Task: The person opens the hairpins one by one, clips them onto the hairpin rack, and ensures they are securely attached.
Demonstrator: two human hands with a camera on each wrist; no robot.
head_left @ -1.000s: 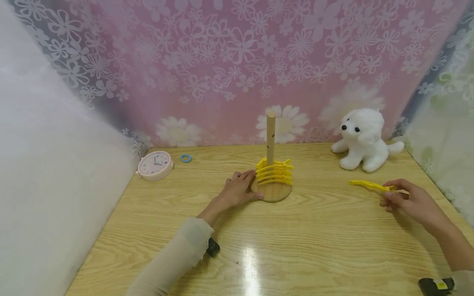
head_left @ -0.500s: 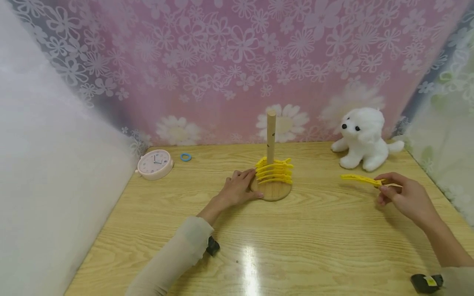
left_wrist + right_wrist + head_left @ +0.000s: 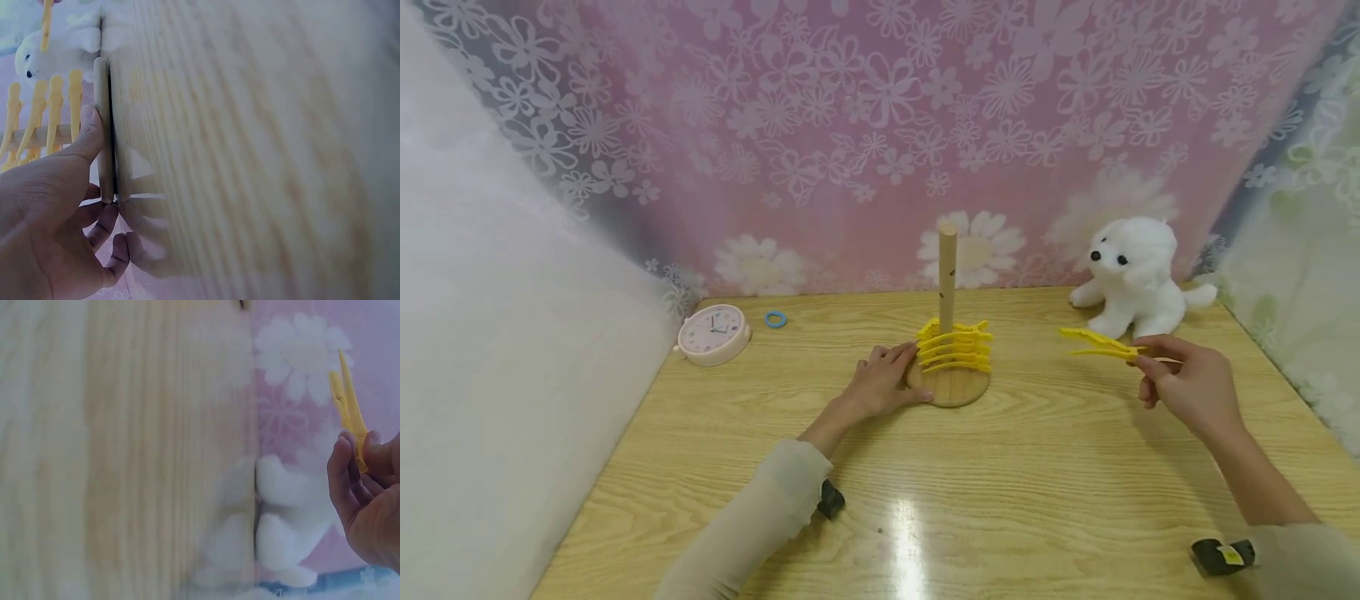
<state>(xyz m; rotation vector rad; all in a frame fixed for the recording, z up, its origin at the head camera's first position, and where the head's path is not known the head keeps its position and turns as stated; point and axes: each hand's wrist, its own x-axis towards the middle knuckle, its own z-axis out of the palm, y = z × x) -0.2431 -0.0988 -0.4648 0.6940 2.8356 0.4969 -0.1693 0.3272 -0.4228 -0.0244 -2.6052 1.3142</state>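
In the head view, a wooden stand [image 3: 947, 267] rises upright from its round base [image 3: 951, 392]. Several yellow hair clips [image 3: 976, 348] are stacked around the lower part of its post. My left hand [image 3: 877, 387] grips the base's left edge; the left wrist view has the thumb on the base's upper face [image 3: 103, 134] and fingers at its rim. To the right, my right hand [image 3: 1198, 387] pinches another yellow hair clip [image 3: 1099, 339] at its hinge end above the table. The two arms of this clip [image 3: 353, 415] are spread apart and point left toward the stand.
A white plush dog [image 3: 1138, 279] sits behind my right hand. At the back left lie a pink clock [image 3: 713, 335] and a small blue ring [image 3: 776, 313]. The wooden table [image 3: 1000, 500] meets a pink floral curtain [image 3: 820, 167] at the back.
My right hand has moved left and away from me with the hair clip, closer to the stand. The clip's arms now spread apart. My left hand stays on the base.
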